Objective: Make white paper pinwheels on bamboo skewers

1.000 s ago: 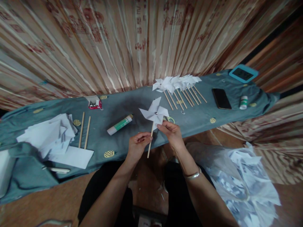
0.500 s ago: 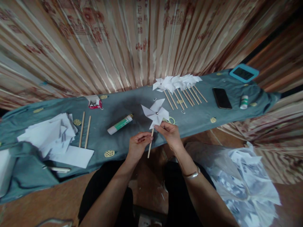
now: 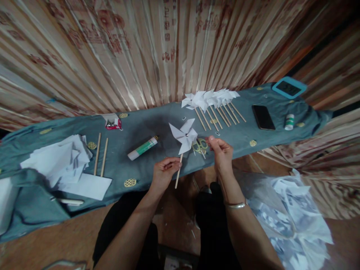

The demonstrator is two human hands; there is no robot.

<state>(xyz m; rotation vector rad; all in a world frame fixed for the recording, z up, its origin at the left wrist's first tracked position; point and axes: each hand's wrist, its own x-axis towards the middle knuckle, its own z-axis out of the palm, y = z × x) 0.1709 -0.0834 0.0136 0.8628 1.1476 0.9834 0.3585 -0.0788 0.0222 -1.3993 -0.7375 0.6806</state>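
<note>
A white paper pinwheel (image 3: 184, 135) with a shiny pin at its centre stands tilted on a thin wooden stick. My left hand (image 3: 164, 172) pinches that stick below the blades. Off to the right, my right hand (image 3: 223, 152) is apart from the pinwheel, fingers curled in and thumb toward the blades; nothing shows in it. Between the pinwheel and this hand lie scissors (image 3: 203, 144) with yellow-green handles, on the cloth. Beyond them is a row of finished-looking white pinwheels (image 3: 209, 98) on wooden sticks.
A glue stick (image 3: 142, 148), a small red box of pins (image 3: 113, 123), two wooden sticks (image 3: 97, 153) and a paper pile (image 3: 63, 155) lie to the left. On the right are a phone (image 3: 263, 117), a smaller glue stick (image 3: 289, 122), a blue-framed clock (image 3: 289, 87) and a bag of paper (image 3: 292, 217).
My right hand has let go of the pinwheel blade and moved right, uncovering the scissors. The blades have turned slightly; my left hand keeps its hold on the stick.
</note>
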